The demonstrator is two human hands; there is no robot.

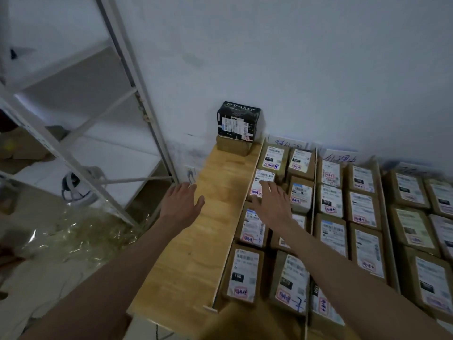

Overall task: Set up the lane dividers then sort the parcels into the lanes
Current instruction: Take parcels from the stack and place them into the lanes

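Several brown labelled parcels lie in rows on a wooden table [203, 231], split into lanes by thin upright dividers [241, 212] [314, 182]. My right hand [272, 204] reaches out with fingers spread and rests on a parcel with a white label [263, 179] in the leftmost filled lane. My left hand [182, 202] hovers open, fingers spread, over the bare left strip of the table. At the far end of that strip a black box [237, 122] sits on a small brown parcel [234, 147].
A white metal shelf rack [137, 99] stands left of the table against the white wall. Crumpled clear plastic [73, 234] lies on the floor below it. Handwritten lane signs [289, 143] lean on the wall behind the parcels.
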